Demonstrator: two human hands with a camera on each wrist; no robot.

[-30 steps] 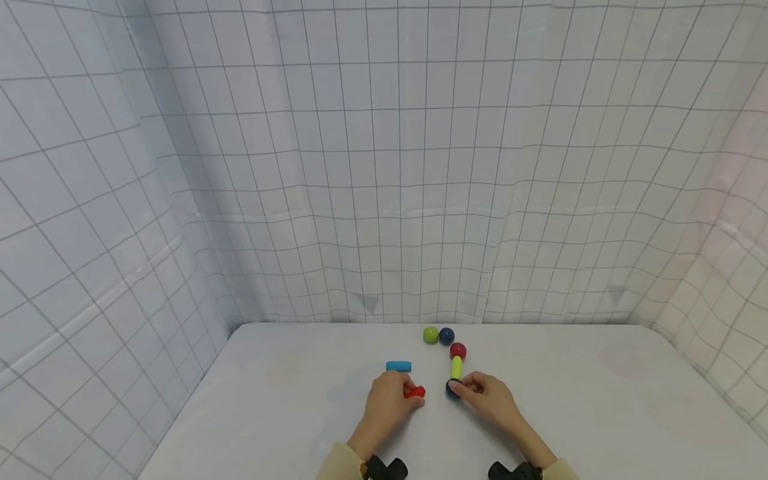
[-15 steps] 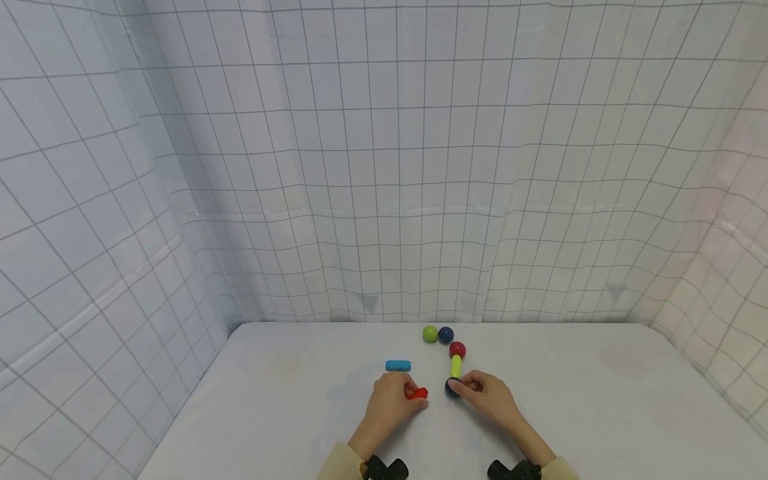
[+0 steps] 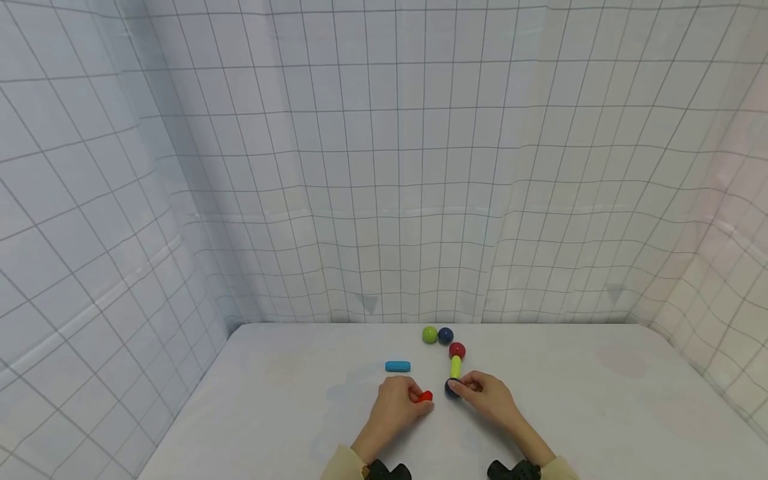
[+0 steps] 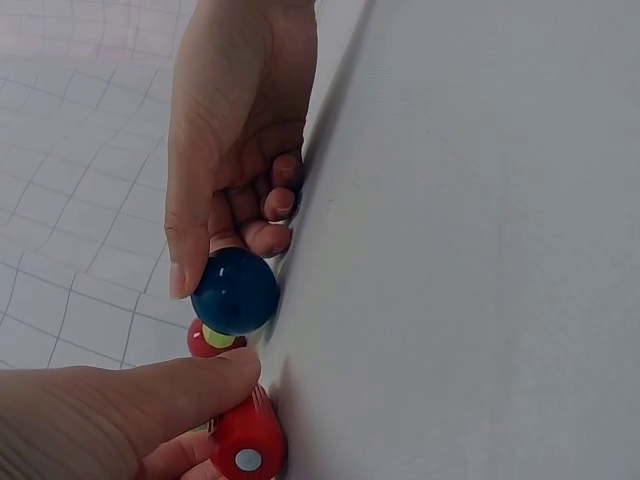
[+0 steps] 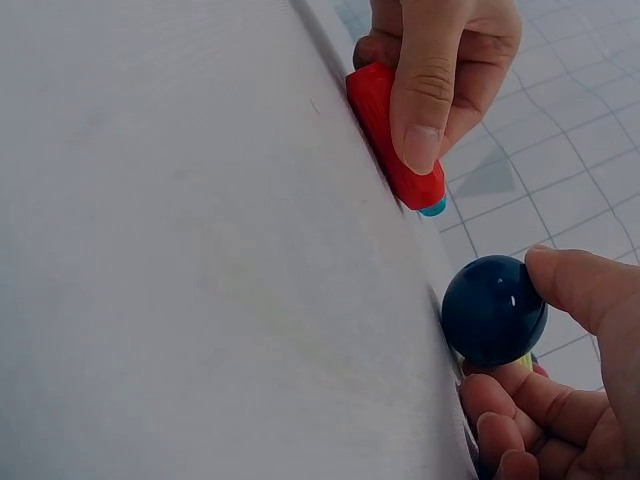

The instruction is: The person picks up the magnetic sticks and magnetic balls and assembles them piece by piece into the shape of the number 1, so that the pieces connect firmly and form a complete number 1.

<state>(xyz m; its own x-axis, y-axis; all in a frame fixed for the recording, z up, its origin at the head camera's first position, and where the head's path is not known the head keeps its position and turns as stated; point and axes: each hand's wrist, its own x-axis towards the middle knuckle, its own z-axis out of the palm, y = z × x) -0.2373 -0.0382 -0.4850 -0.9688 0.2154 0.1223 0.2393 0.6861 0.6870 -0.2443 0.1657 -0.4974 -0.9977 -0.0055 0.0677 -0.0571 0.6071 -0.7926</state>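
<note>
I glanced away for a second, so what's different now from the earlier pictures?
The left hand moved slightly rightward and nearer the person, bringing the red piece closer to the dark ball in the right hand. Nothing was grasped or released. The right hand, light blue piece and green ball stayed put.

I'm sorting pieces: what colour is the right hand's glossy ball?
A dark blue ball, clearest in the right wrist view.

Red stick point(image 5: 379, 118) near glossy dark-blue ball point(image 5: 492, 312)
</note>
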